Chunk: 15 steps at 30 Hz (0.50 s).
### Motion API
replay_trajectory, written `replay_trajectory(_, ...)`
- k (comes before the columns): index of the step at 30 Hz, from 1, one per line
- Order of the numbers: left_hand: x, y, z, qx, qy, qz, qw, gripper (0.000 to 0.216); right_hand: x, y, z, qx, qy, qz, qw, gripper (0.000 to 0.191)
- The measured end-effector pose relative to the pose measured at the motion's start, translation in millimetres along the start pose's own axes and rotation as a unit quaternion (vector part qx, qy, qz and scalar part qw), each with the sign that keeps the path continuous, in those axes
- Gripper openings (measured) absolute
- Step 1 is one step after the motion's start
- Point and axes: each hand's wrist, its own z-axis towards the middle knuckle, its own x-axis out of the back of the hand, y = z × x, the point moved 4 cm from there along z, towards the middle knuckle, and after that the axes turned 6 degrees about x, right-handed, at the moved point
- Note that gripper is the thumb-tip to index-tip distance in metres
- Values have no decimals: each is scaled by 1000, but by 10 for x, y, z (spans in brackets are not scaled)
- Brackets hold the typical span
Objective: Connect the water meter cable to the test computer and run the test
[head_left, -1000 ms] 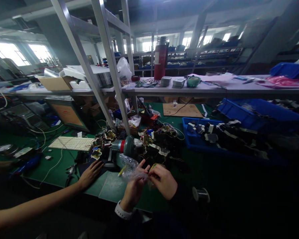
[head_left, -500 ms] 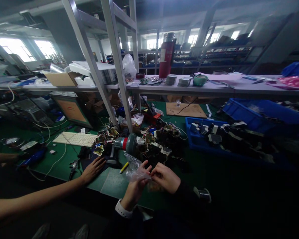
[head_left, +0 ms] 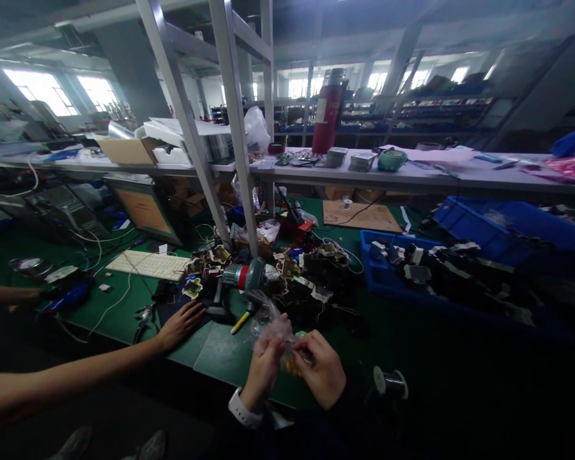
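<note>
Low in the middle of the view, my left hand [head_left: 263, 367] and my right hand [head_left: 322, 370] meet over the front edge of the green bench mat [head_left: 220, 351]. Both are closed on a crumpled clear plastic bag [head_left: 271, 322] with something small and yellowish inside. The bag rises from my fingers toward a grey and red motor-like tool [head_left: 243, 276]. A yellow pen-like stick [head_left: 239, 322] lies just left of the bag.
Another person's bare arm reaches in from the left, its hand [head_left: 179, 326] flat on the mat. A pile of wired parts [head_left: 311, 275], a keyboard [head_left: 148, 264], a blue bin [head_left: 412, 275] of components, a wire spool [head_left: 389, 381] and a slanted shelf frame [head_left: 234, 128] surround me.
My hands have drawn closer together and nearer to me, bunching the bag between them. The view has shifted slightly, so the bench sits a bit further right. The other person's hand stays put.
</note>
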Motion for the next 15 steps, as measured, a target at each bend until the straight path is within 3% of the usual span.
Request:
replay_trajectory(4,6,0,27,2,8,-31,999,48,-58,109,-32,-18,35,42,998,14)
replay_trajectory(9,40,-58,17,-14,17,-39,999,51,-74,243,16,-52,-30,103,993,32)
replay_trajectory(12,38,-156,50,-32,28,-48,998,57,-112,398,-4,7,-27,50,998,34)
replay_trajectory(15,24,-209,100,-54,43,-56,996,60,-173,548,-41,122,-6,-34,992,28)
